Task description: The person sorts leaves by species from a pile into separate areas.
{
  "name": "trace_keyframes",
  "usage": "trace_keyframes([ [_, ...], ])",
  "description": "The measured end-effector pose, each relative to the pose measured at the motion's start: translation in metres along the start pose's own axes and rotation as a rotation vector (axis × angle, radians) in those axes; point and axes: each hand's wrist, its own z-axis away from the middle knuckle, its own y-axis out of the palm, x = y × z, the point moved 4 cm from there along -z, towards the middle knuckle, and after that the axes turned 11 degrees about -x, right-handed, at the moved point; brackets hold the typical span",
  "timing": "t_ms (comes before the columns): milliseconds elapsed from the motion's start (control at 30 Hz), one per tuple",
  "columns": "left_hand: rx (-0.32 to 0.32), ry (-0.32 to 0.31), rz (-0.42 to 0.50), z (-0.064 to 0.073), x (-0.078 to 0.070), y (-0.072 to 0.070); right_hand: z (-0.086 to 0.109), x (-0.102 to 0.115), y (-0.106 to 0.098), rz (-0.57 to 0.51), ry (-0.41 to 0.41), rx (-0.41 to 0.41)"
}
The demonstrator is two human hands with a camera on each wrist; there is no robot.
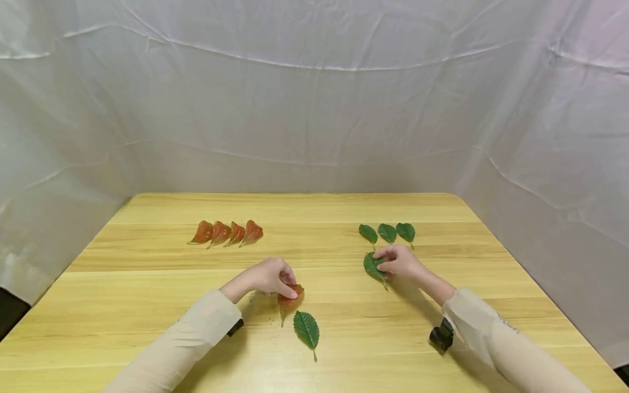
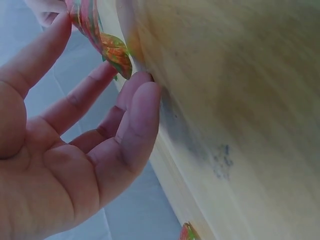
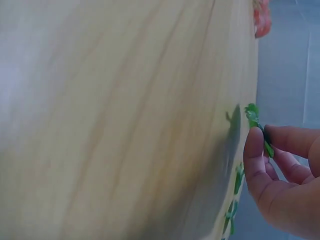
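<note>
My left hand [image 1: 269,277] pinches a red leaf [image 1: 290,299] between thumb and finger, near the middle of the table. The left wrist view shows that red leaf [image 2: 95,30] at the fingertips, its lower edge curled. A green leaf [image 1: 306,329] with a toothed edge lies just to the right of it, stem toward me. Over on the right, my right hand [image 1: 400,262] pinches another green leaf [image 1: 372,265] by its right side. Seen from the right wrist, this green leaf [image 3: 253,116] is held edge-on above the table, its shadow beside it.
Several red leaves [image 1: 221,233] lie in a row at the back left of the wooden table [image 1: 314,210]. Three green leaves [image 1: 387,233] form a row at the back right, just beyond my right hand. Pale sheeting [image 1: 314,109] hangs behind and along both sides.
</note>
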Motion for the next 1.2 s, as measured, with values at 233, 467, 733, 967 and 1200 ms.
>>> trace_keyframes([
  [233,-0.013,-0.039,0.037,0.0,0.001,0.0,-0.005,-0.009,-0.001,-0.009,0.043,-0.024],
  [467,-0.025,-0.055,0.088,0.0,0.002,-0.001,-0.003,-0.01,-0.004,0.085,-0.007,-0.039],
  [733,-0.023,-0.049,0.199,0.001,0.006,-0.004,0.002,-0.001,-0.002,0.248,-0.123,-0.108],
  [967,0.01,-0.021,0.335,0.0,0.013,-0.002,0.008,0.008,0.003,0.243,-0.146,-0.151],
  [1200,0.034,-0.007,0.415,0.0,0.014,0.0,0.012,0.013,0.008,0.186,-0.188,-0.168],
])
